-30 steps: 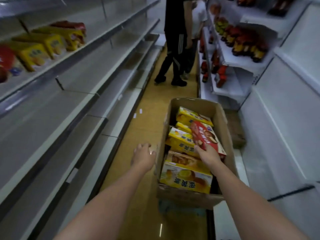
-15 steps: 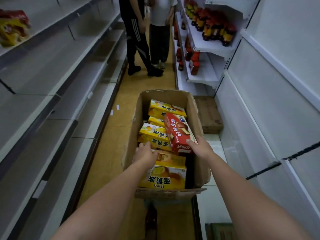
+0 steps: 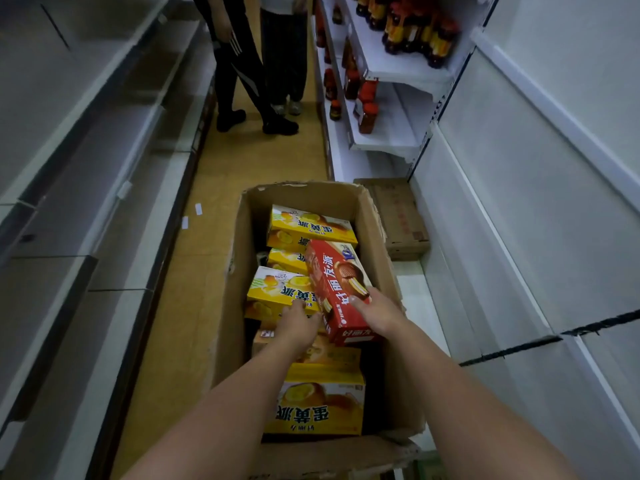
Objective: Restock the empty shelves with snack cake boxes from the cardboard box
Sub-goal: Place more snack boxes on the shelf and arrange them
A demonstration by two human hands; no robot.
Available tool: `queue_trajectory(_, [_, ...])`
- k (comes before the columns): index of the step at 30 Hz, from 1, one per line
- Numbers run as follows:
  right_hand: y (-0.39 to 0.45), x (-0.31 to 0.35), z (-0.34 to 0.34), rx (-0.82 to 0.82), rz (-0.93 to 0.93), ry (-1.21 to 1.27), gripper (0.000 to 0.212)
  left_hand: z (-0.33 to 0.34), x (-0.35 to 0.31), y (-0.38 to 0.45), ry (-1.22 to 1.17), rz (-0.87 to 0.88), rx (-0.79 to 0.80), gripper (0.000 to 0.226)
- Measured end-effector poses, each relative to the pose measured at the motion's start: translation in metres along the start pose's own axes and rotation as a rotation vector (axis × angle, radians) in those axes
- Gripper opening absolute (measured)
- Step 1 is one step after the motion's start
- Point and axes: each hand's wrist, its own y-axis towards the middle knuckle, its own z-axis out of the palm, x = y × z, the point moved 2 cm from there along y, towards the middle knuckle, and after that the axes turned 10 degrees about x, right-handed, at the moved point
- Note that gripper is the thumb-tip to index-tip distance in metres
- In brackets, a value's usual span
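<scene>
Red box (image 3: 341, 289) among yellow boxes (image 3: 311, 228).

**Down the aisle, past my work**

Two people (image 3: 258, 60) stood at the far end of the aisle, only their legs in my view. One wore dark trousers with white side stripes and black shoes (image 3: 280, 127); the other, just behind, wore loose dark trousers and pale sneakers (image 3: 290, 107). To my right, white shelving held rows of bottles (image 3: 414, 29) with red caps and amber contents, and a few more bottles (image 3: 363, 105) stood on the level below. A closed brown carton (image 3: 401, 216) lay flat on the lowest ledge on that side. The floor (image 3: 221, 174) was tan, and two small white slips (image 3: 198, 209) lay on it near the left-hand base.
</scene>
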Motion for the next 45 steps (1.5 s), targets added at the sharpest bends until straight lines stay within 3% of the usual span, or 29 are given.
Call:
queue_trajectory(9, [0.052,-0.018,0.005,0.032,0.046,-0.243,0.066,0.039,-0.011,0.036,-0.486,-0.029,0.073,0.065])
queue_trajectory(13, [0.066,-0.022,0.000,0.008,0.082,-0.297,0.066,0.049,-0.021,0.041,-0.736,-0.068,0.057,0.084])
queue_trajectory(16, [0.074,-0.020,-0.007,-0.013,0.129,-0.167,0.063,0.054,-0.021,0.046,-0.801,-0.061,0.017,0.077])
queue_trajectory(20, [0.077,-0.016,-0.008,0.011,0.158,0.007,0.062,0.039,-0.017,0.042,-0.716,-0.043,-0.032,0.067])
queue_trajectory(24, [0.077,-0.011,-0.006,0.044,0.148,0.166,0.053,0.005,-0.012,0.028,-0.685,-0.097,0.054,0.062])
queue_trajectory(29, [0.075,-0.002,0.002,0.101,0.170,0.395,0.083,-0.031,-0.002,0.003,-0.685,-0.102,0.193,0.059])
queue_trajectory(33, [0.068,0.019,0.006,0.119,0.141,0.427,0.063,-0.041,0.007,-0.008,-0.787,-0.057,0.103,0.058])
queue_trajectory(37, [0.064,0.043,0.011,0.074,0.078,0.445,0.067,-0.045,0.013,-0.023,-1.055,-0.020,-0.158,0.063])
queue_trajectory(40, [0.054,0.056,0.016,0.022,0.062,0.487,0.066,-0.043,0.009,-0.039,-1.296,-0.007,-0.287,0.093])
queue_trajectory(42, [0.046,0.063,0.025,0.015,0.067,0.508,0.068,-0.037,0.002,-0.048,-1.396,-0.022,-0.284,0.117])
queue_trajectory(43, [0.042,0.065,0.032,0.034,0.069,0.515,0.070,-0.034,-0.002,-0.050,-1.421,-0.033,-0.278,0.122])
queue_trajectory(45, [0.037,0.066,0.043,0.123,0.070,0.521,0.072,-0.033,-0.004,-0.058,-1.420,-0.060,-0.323,0.109])
